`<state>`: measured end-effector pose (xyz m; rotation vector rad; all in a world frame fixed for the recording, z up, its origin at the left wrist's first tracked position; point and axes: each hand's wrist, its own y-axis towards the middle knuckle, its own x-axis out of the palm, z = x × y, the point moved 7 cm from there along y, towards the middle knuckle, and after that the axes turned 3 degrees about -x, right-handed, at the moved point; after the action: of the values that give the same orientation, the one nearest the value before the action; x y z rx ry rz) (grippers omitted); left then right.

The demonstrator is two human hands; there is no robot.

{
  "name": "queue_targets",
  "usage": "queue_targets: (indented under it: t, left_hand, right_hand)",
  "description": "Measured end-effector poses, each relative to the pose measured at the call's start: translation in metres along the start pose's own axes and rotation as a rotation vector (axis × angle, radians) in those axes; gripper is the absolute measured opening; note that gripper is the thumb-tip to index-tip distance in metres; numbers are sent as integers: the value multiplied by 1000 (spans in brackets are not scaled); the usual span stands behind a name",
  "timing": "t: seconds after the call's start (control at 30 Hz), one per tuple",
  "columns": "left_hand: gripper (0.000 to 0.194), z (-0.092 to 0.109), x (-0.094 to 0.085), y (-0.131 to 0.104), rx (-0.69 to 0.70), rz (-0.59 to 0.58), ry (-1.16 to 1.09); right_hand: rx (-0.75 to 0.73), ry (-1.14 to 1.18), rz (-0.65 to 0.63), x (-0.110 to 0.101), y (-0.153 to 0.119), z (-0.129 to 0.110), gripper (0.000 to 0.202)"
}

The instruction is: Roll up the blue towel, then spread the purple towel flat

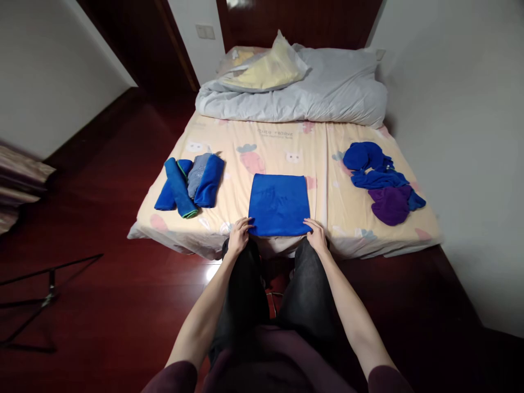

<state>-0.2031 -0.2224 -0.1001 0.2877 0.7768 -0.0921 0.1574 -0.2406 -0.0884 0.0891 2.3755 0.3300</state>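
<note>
A blue towel (279,204) lies flat as a near square on the bed, close to its front edge. My left hand (239,233) pinches its near left corner. At the near right corner, my right hand (316,233) has its fingers closed on the cloth edge; the thumb tips are partly hidden. Left of the towel are several folded or rolled cloths: a blue roll with green edging (182,188), a grey cloth (198,174) and a blue roll (210,181) among them. To the right sit crumpled blue cloths (366,156) and a crumpled purple cloth (391,205).
The bed (229,136) has a pale patterned sheet. A grey-white quilt (339,82) and a yellow pillow (272,68) are heaped at its far end. Black stand legs (49,297) rest on the dark red floor at left. A wall (462,164) runs along the right.
</note>
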Motion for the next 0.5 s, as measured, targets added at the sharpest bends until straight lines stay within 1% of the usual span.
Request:
queue_targets:
  t: [0.07, 0.13, 0.27, 0.4, 0.5]
  left_hand:
    - [45, -2, 3, 2, 28, -15, -32]
    - [48, -5, 5, 4, 36, -6, -74]
    - [49, -14, 6, 6, -31, 44, -115]
    - [44, -18, 5, 3, -88, 77, -111]
    - [32, -21, 3, -1, -159, 116, -101]
  right_hand:
    - [29, -8, 5, 1, 2, 3, 63]
    - [56, -9, 16, 2, 3, 5, 61]
    - [88, 6, 57, 0, 4, 8, 51]
    - [143, 12, 86, -4, 0, 11, 44]
    - [203, 33, 97, -6, -4, 14, 32]
